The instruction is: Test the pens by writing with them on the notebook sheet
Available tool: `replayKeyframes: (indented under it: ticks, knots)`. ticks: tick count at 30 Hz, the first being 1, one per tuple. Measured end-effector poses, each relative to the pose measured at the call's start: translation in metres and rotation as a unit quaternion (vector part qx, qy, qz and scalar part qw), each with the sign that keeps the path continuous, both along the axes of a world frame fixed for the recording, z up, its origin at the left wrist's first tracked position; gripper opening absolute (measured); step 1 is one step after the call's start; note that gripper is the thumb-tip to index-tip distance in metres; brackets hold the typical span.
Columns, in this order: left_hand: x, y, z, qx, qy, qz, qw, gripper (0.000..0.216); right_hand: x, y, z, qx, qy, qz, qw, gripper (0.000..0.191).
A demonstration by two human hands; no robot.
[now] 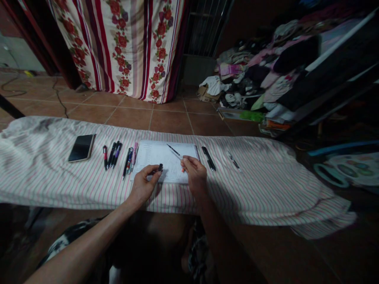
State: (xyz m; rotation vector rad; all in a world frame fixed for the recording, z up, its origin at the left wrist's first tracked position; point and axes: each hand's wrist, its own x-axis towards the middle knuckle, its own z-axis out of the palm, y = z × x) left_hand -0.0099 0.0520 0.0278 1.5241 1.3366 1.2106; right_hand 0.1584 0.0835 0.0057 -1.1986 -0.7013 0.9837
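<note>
A spiral notebook (160,156) lies open on a striped cloth (251,189) covering a low table. My left hand (144,184) is at the notebook's near edge, fingers closed on a small black pen cap (160,167). My right hand (194,173) rests on the notebook's right part and pinches a pen (174,152) whose tip points up and left over the page. Several pens (114,155) lie in a row left of the notebook, with more pens (129,159) nearer to it. A black pen (209,158) lies just right of the notebook.
A dark phone (81,148) lies on the cloth at the left. Another pen (233,161) lies farther right. Beyond the table are a tiled floor (166,116), a floral curtain (130,47) and a pile of clothes (260,71) at the right.
</note>
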Motion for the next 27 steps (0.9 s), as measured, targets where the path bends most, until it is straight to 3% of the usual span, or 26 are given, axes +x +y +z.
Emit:
replayKeyframes:
  ticks: [9,16,27]
  knots:
    - [-0.003,-0.003,-0.006,0.007,0.001,0.002,1.000,0.019,-0.003,0.002,-0.002,-0.008,0.011,-0.011,1.000,0.032]
    - [-0.005,-0.002,-0.002,0.005,-0.005,0.006,1.000,0.020,-0.002,-0.001,0.009,0.010,0.064,-0.009,0.998,0.026]
    - [-0.005,0.003,-0.005,0.006,0.008,0.004,1.000,0.020,0.012,-0.001,0.007,0.031,0.131,-0.013,0.991,0.017]
